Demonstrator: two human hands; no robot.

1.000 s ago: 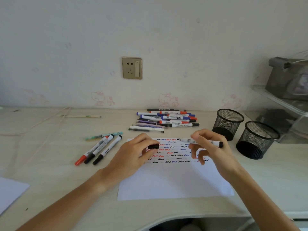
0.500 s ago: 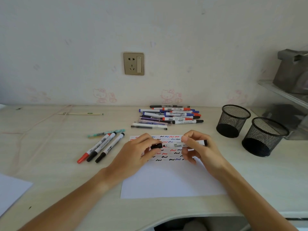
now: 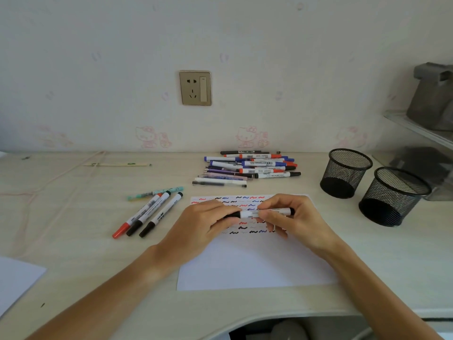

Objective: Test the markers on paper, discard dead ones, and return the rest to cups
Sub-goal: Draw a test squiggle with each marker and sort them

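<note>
White paper (image 3: pixel 255 263) w/ red, blue & black squiggle rows. Held marker (image 3: pixel 263 213): white barrel, black cap. Left of paper: red-capped marker (image 3: pixel 137 217), two black-capped markers (image 3: pixel 157 214), teal pen (image 3: pixel 154 193). Mesh cups (image 3: pixel 345 173) black. Bench (image 3: pixel 73 217) pale wood-grain.

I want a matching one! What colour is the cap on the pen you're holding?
Black cap on the white marker, head view.
</note>
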